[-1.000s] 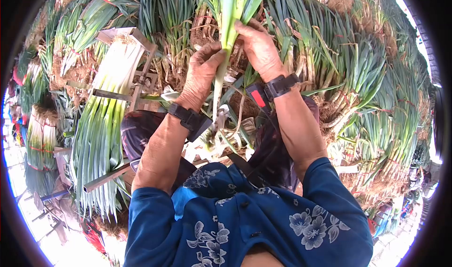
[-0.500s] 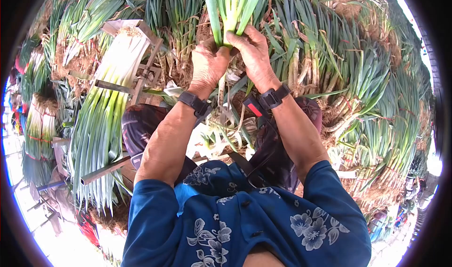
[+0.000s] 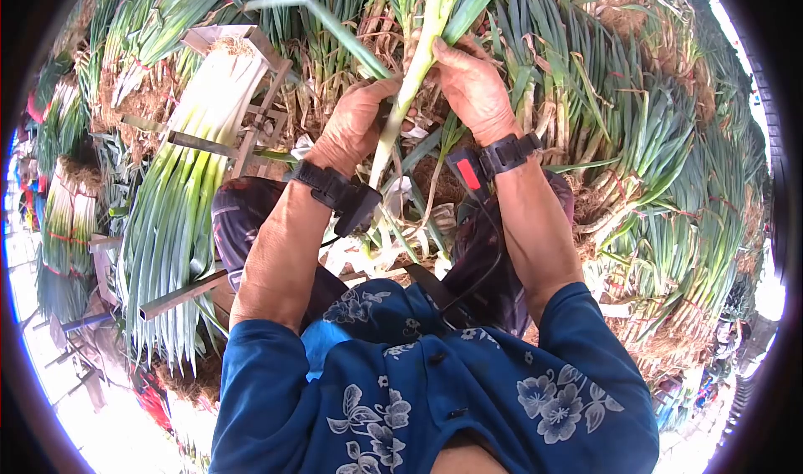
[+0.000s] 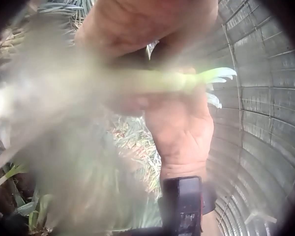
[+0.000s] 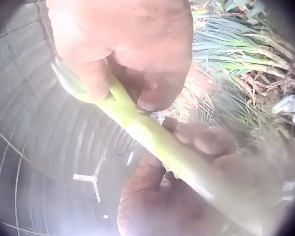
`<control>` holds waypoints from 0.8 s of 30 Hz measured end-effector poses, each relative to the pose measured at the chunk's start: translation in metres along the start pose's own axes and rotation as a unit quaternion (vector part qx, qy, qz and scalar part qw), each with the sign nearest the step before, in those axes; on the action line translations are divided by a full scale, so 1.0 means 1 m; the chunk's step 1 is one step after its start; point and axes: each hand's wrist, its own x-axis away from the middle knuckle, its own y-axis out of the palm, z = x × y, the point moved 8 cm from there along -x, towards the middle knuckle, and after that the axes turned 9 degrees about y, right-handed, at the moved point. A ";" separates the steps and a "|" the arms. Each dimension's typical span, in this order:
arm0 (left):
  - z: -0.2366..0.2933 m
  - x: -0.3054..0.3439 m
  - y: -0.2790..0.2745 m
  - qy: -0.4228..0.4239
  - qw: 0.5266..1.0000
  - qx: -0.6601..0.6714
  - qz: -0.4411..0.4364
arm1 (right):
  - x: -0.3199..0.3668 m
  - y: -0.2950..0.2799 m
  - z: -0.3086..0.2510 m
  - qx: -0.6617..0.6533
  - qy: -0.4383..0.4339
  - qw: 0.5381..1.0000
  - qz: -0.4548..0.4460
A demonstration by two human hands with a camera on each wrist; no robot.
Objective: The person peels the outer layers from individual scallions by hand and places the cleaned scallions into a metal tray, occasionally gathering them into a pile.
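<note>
Both hands are at a long green onion [image 3: 407, 97], held slanting in front of the knees, its white end low and its leaves at the top. With thumb and fingers the right hand [image 3: 473, 93] grips it where the leaves fork. The left hand [image 3: 358, 121], just left of the stalk, pinches a bent outer leaf [image 3: 343, 35] that stands away from the stem. In the right wrist view the pale stalk [image 5: 155, 140] runs between the right hand [image 5: 123, 46] above and the left hand [image 5: 182, 196] below. Blur covers much of the stalk in the left wrist view.
Left of the knees, a metal rack [image 3: 242, 152] bears a thick pile of cleaned onions [image 3: 213, 97]. Rooted onion bundles [image 3: 569, 81] stand all around at the back and right. Peeled scraps [image 3: 368, 256] lie between the knees. A tied bundle [image 3: 71, 215] stands far left.
The hands came together around the fork of the leaves, then moved apart again. A leaf now bends off leftward in the left hand, and the stalk has tilted to the right at its top.
</note>
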 end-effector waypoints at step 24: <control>-0.092 0.043 -0.155 -0.184 0.642 -0.713 -0.214 | 0.011 -0.017 -0.060 -0.159 -0.067 0.982 -0.074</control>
